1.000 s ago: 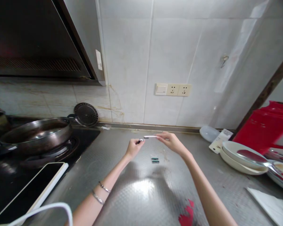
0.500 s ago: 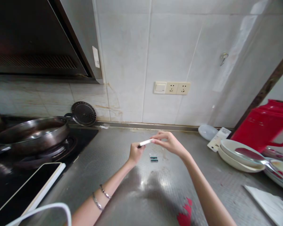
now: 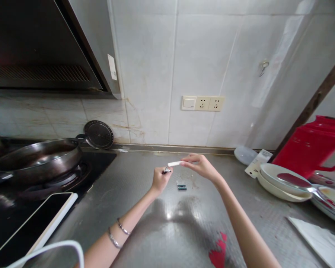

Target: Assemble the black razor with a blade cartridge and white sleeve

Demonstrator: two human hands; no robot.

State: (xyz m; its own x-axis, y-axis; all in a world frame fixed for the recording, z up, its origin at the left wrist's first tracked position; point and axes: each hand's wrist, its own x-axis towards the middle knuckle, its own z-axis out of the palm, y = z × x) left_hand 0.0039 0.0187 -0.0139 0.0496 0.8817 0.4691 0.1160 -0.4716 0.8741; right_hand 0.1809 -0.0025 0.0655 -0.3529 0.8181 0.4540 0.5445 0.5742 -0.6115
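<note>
My left hand (image 3: 159,179) is closed around a small dark-and-silver piece (image 3: 166,170), most of which the fingers hide. In my right hand (image 3: 201,166), thumb and fingertips pinch the end of a slim white stick-like piece (image 3: 174,163). Its free end lies just above the dark piece, close to my left thumb; whether they touch I cannot tell. On the metal counter (image 3: 134,178) below the hands lies a pair of small dark-green cylinders (image 3: 181,187), which look like batteries, side by side.
To the left, a steel pan (image 3: 39,156) stands on the black stove, near a white-edged tablet-like device (image 3: 36,230) and a white cable (image 3: 64,243). Plates (image 3: 281,191) and a red thermos jug (image 3: 309,145) are at the right. A red patch (image 3: 218,253) marks the front.
The white piece has turned more level and risen away from the dark piece, whose silver part now shows at my left fingers. The cylinders have stayed in place.
</note>
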